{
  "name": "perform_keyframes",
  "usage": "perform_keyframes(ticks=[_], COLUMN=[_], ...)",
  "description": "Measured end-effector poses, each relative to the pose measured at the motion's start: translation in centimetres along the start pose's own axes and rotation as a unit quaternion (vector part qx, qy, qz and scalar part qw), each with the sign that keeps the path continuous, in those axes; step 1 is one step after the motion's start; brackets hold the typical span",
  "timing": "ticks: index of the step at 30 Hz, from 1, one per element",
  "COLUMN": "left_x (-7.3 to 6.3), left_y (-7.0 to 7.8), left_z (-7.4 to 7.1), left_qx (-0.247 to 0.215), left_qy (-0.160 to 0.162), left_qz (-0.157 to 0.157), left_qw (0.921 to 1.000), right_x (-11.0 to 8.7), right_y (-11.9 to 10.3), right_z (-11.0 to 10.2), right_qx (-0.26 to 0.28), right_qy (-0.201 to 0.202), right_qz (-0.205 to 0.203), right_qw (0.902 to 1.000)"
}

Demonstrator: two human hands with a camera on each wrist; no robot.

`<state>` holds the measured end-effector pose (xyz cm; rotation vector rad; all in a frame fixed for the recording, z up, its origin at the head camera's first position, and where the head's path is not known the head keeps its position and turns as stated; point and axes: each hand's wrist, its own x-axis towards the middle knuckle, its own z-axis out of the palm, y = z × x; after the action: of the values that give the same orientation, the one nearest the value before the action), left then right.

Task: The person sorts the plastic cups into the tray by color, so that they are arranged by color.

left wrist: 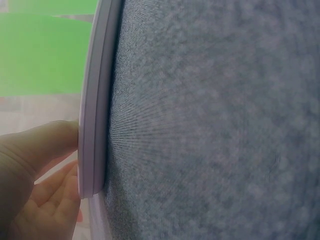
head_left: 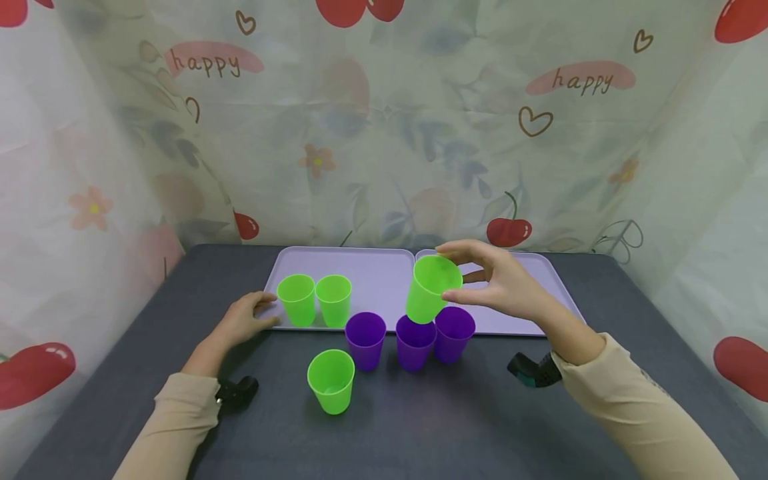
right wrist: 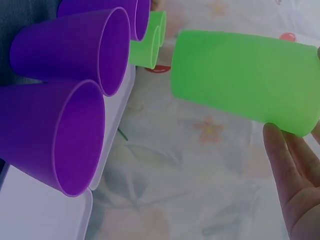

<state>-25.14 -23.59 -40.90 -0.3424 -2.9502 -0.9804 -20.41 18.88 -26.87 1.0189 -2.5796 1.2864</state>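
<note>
My right hand [head_left: 501,277] grips a green cup [head_left: 429,293] near its rim, thumb on the near side and fingers at the back. That cup is raised, its base overlapping the middle purple cup [head_left: 415,347] in the head view. My left hand [head_left: 246,317] holds the front left corner of the left tray [head_left: 375,280]; the left wrist view shows the thumb [left wrist: 60,135] against the tray's rim [left wrist: 94,110]. Just right of this hand, two green cups [head_left: 297,300] [head_left: 333,300] stand upright side by side on that tray.
Two more purple cups [head_left: 365,341] [head_left: 454,337] stand upright along the trays' front edge. Nearer me on the dark tabletop [head_left: 420,427] is another green cup [head_left: 331,383]. The right tray [head_left: 510,320] adjoins the left one, and a printed curtain [head_left: 384,147] hangs behind.
</note>
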Motion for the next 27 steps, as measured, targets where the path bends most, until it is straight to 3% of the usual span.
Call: perform_keyframes(ticks=[27], left_x=[-0.2], left_y=[0.4], left_z=[0.0], left_qx=[0.001], left_qy=[0.003], left_qz=[-0.002], left_qw=[1.0000], right_x=[4.8], right_y=[2.2], right_z=[0.5], right_qx=[0.020], right_qy=[-0.046], right_qz=[0.017], right_qw=[0.9986])
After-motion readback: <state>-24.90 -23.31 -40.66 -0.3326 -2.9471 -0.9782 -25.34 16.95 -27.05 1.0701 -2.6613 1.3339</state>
